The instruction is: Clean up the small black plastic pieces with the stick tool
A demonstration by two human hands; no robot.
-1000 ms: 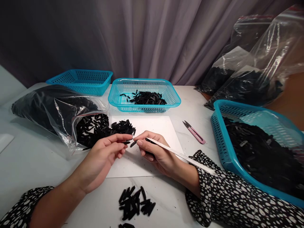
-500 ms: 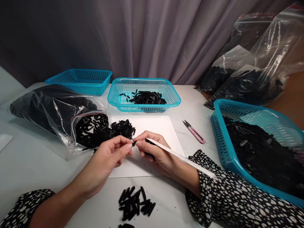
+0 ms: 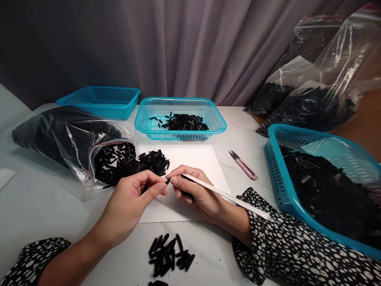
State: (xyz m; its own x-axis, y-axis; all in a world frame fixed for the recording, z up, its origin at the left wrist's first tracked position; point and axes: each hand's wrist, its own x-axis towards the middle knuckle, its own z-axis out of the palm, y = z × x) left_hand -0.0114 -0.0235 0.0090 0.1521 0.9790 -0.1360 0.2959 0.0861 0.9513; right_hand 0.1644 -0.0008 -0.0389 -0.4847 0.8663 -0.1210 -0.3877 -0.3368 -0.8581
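Note:
A small black piece is pinched between the fingertips of my left hand and my right hand. A long white strip also lies in my right hand; this strip runs back over the wrist to the sleeve. More black material shows under the right fingers. Both hands are above a white sheet. Just behind my left hand is a heap of black pieces, spreading from the mouth of a clear plastic bag. Nearer to me lies a smaller group of black pieces.
A blue basket with black pieces stands at the back, beside another blue basket. Pink-handled snips lie on the right. Farther right are a large blue basket full of black pieces and clear bags.
My left hand has turned slightly, and its fingertips have shifted a little. My right hand is almost where it was, and the black piece between the fingertips now shows more.

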